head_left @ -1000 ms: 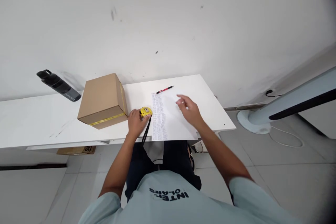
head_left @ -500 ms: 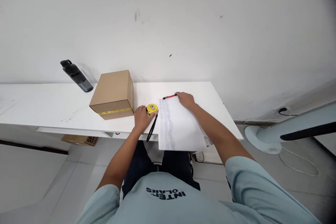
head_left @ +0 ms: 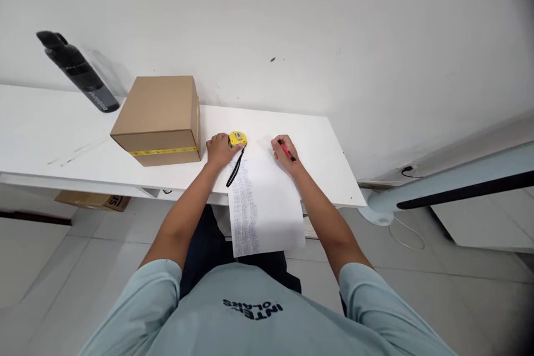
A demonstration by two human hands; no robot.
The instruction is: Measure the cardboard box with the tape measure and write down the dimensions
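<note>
My left hand (head_left: 219, 150) grips a yellow tape measure (head_left: 237, 138) on the table, with the thumb along its near edge. From the tape measure a black wrist strap (head_left: 234, 173) trails over the corner of a paper sheet (head_left: 273, 211). Dense handwriting fills the sheet's left side; its near part hangs past the table edge. A red and black pen (head_left: 286, 151) is in my right hand (head_left: 285, 154), which rests at the sheet's top right with the fingers curled. Left of my left hand stands a closed cardboard box (head_left: 156, 108), a yellow strip running around its lower part.
A black bottle (head_left: 79, 73) stands on the white table (head_left: 308, 133) left of the box, near the wall. Another cardboard box (head_left: 92, 200) lies below the table. At the right, a pale blue post (head_left: 459, 178) rises from the floor beside a cable.
My right hand now holds the pen in a writing grip, away from the sheet's top edge. The sheet has slid towards me. The view has shifted, and my left hand stays at the tape measure.
</note>
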